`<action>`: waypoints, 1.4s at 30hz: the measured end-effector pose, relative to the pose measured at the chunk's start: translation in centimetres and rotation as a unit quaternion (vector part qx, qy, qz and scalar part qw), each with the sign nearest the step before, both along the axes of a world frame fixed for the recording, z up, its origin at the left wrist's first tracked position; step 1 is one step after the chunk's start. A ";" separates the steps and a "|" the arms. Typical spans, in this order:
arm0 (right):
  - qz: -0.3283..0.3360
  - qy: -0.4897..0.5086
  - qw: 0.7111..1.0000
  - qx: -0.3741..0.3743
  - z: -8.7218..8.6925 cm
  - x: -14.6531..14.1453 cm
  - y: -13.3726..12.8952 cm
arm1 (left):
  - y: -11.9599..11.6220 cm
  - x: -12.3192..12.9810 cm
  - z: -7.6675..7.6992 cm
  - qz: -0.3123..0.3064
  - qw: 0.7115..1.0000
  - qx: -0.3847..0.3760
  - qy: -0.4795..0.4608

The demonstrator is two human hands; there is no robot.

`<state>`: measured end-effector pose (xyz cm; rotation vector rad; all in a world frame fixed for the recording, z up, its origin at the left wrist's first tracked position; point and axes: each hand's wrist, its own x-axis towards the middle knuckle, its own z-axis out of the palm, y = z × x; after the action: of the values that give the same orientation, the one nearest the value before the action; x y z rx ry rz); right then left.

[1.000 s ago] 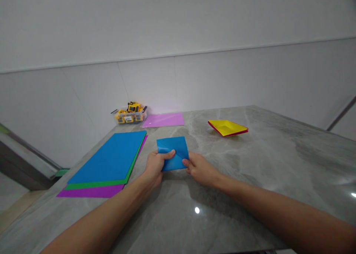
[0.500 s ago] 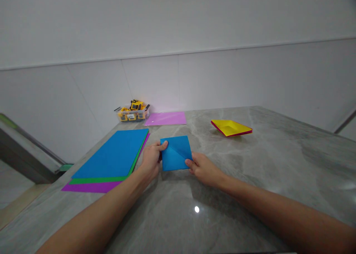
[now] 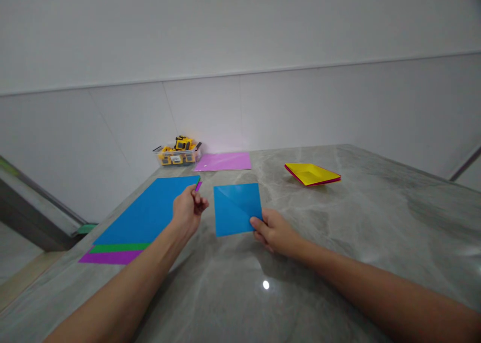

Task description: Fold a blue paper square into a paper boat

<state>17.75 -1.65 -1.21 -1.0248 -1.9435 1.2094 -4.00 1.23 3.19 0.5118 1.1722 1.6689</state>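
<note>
A folded square of blue paper (image 3: pixel 235 208) is held up in front of me, with a diagonal fold line running across it. My right hand (image 3: pixel 276 230) pinches its lower right corner, thumb on the near face. Left of the square, and apart from it, is my left hand (image 3: pixel 189 208), fingers loosely bent and nothing visible in them. Behind and below that hand lies a stack of large sheets, with a blue sheet (image 3: pixel 139 213) on top, a green sheet (image 3: pixel 120 248) under it and a purple sheet (image 3: pixel 108 257) lowest.
A folded yellow and red paper piece (image 3: pixel 311 174) rests on the grey marbled table (image 3: pixel 361 233) to the right. Pink sheets (image 3: pixel 225 161) lie at the back, beside a clear plastic box (image 3: pixel 176 157) of yellow and black toy parts. A white wall (image 3: pixel 285 107) stands behind.
My left hand has let go of the blue paper's left edge and moved left. The paper stays in my right hand, slightly turned.
</note>
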 end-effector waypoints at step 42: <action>0.097 -0.275 0.856 0.426 0.9 2.2 1.9 | -2.0 2.5 -3.1 -0.374 0.909 0.087 0.160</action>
<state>19.93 0.27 -0.33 -0.7151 -2.6746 0.0057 -1.47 -0.76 0.05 1.2142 0.8786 1.0354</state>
